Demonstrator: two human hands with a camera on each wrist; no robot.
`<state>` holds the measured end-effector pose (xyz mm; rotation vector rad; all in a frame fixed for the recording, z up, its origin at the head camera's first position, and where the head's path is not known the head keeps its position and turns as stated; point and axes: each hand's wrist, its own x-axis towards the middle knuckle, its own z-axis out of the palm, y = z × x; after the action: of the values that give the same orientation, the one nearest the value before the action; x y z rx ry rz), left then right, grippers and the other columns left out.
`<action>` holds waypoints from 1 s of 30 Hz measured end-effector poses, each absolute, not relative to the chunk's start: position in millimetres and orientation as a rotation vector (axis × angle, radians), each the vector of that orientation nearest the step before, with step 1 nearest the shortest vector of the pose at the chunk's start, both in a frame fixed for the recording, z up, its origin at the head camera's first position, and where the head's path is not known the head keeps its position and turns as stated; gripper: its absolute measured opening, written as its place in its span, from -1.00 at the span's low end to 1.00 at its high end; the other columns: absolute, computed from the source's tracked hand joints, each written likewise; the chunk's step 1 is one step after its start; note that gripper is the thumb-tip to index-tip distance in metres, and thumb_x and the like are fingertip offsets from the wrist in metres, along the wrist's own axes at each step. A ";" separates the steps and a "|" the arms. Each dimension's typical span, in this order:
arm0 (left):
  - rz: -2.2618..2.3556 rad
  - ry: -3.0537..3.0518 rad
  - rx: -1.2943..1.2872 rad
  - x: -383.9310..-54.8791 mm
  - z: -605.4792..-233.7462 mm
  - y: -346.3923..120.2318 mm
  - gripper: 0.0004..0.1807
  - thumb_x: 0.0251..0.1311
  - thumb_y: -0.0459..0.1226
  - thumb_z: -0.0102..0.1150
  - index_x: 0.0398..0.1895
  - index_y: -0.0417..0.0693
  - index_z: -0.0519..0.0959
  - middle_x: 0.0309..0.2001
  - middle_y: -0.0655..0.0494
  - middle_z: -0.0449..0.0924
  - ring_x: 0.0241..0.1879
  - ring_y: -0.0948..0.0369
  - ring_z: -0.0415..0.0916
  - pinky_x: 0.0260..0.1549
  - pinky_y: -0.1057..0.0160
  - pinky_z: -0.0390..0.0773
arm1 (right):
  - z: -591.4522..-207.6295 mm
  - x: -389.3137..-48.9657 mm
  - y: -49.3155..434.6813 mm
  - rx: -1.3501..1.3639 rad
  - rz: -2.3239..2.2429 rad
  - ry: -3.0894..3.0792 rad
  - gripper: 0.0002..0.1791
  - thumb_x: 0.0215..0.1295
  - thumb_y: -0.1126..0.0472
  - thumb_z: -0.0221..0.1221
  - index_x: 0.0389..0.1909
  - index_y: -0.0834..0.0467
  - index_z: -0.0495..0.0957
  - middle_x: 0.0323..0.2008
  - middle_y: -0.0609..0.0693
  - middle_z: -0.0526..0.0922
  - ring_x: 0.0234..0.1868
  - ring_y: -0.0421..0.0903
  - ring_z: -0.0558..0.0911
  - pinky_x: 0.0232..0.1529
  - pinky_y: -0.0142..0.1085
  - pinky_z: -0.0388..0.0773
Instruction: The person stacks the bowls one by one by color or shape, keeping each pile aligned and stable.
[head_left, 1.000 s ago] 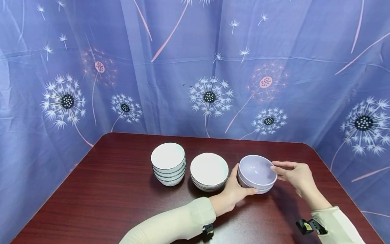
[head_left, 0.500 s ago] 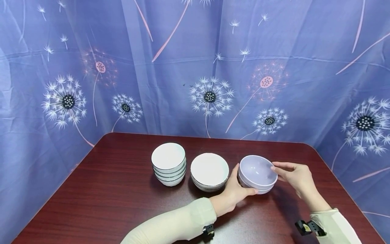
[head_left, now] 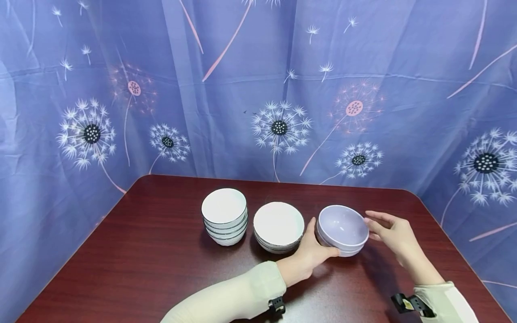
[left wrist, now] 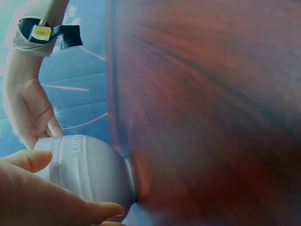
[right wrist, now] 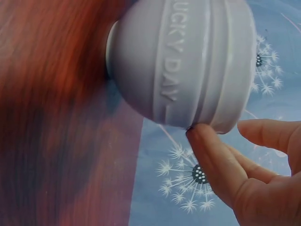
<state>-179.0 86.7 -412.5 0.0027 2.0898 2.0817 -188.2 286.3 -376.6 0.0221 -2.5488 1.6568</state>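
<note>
Two nested lavender bowls (head_left: 343, 228) sit on the right part of the table; raised letters show on their side in the right wrist view. My left hand (head_left: 308, 255) holds them from the left, thumb at the front and fingers along the left side. In the left wrist view the left hand (left wrist: 51, 197) spans the lavender bowl (left wrist: 89, 165). At the right rim is my right hand (head_left: 393, 233), its fingers loosely bent. The right wrist view has a fingertip of the right hand (right wrist: 244, 183) against the lavender bowl (right wrist: 183, 70), with the thumb just off the rim.
Close by the left hand stands a low stack of white bowls (head_left: 278, 224). Further left is a taller white bowl stack (head_left: 224, 215). They share a dark red wooden table (head_left: 141, 251). A blue dandelion curtain (head_left: 226, 89) hangs behind and at the sides.
My right hand has loosened from the rim of the upper lavender bowl and shifted slightly right. The left hand stays on the bowls, which have hardly moved.
</note>
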 end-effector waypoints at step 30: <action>2.220 2.068 0.288 -183.7 -333.0 38.5 -0.06 0.10 -0.37 0.29 0.52 0.11 0.02 0.48 0.05 0.02 0.40 -0.18 0.02 0.38 0.02 0.13 | -351.0 -186.4 268.4 0.189 1.388 -2.541 -0.37 0.43 0.07 0.06 0.39 0.31 0.21 0.14 0.29 0.47 -0.10 -0.61 0.45 -0.18 -0.70 0.44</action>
<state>-183.7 38.5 -333.0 0.2880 2.0682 2.2198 -186.4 268.4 -351.0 0.1888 -2.5409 1.3875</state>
